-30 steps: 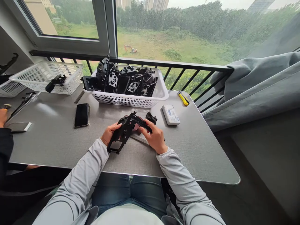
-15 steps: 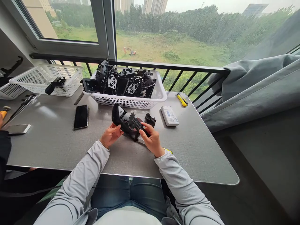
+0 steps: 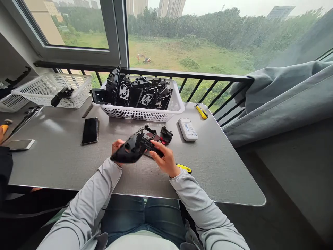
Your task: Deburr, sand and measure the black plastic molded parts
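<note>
A curved, glossy black plastic housing [image 3: 128, 152] is tilted above the table in my left hand [image 3: 117, 145], whose fingers are closed on its left side and partly hidden behind it. My right hand [image 3: 167, 160] pinches a ribbed black plastic piece [image 3: 151, 146] at the housing's right end; whether the two are joined I cannot tell. Just beyond my right fingers lies a small crumpled black object [image 3: 166, 134] with a bit of red beside it. A yellow handle [image 3: 184, 168] shows under my right wrist.
A white basket [image 3: 140, 114] heaped with black plastic parts stands ahead. Around it are a dark phone [image 3: 90, 131], a white box-shaped device [image 3: 187, 129] and a yellow cutter [image 3: 202, 111]. Another white basket [image 3: 47, 100] is at left, near a co-worker's sleeve [image 3: 5, 163].
The black housing has turned over and swung down toward me, now covering much of my left hand. My right hand has shifted slightly down and left, uncovering more of the yellow handle.
</note>
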The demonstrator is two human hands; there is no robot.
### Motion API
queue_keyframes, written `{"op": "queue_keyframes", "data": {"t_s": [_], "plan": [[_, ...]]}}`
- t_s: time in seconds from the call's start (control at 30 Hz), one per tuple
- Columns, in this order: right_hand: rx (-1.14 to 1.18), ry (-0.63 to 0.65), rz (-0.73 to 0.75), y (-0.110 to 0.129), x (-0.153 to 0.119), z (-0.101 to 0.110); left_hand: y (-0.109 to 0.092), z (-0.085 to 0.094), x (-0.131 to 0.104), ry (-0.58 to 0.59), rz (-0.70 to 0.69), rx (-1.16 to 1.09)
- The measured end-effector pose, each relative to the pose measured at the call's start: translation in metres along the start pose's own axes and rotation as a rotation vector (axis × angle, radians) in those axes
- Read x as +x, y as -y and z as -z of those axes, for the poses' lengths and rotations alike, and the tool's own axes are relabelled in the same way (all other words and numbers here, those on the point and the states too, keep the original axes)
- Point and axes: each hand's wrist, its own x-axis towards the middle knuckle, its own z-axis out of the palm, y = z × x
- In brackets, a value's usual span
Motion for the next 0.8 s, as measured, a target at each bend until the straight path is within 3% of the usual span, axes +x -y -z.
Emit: {"op": "queue_keyframes", "data": {"t_s": [0.07, 0.13, 0.3, 0.5, 0.8], "plan": [[-0.012, -0.012, 0.03, -0.001, 0.002, 0.001, -0.001, 0.004, 0.0, 0.057, 0.075, -0.028], [-0.044, -0.016, 0.044, -0.001, 0.004, 0.001, 0.0, 0.008, 0.002, 0.073, 0.064, -0.034], [-0.204, -0.03, -0.025, -0.003, 0.006, -0.001, 0.006, 0.007, 0.011, -0.043, -0.081, 0.058], [-0.333, -0.074, -0.035, -0.009, 0.003, -0.003, 0.006, 0.001, 0.018, -0.17, -0.253, -0.049], [-0.381, -0.115, -0.09, -0.011, 0.002, -0.002, 0.008, -0.002, 0.016, -0.149, -0.287, -0.06]]}}
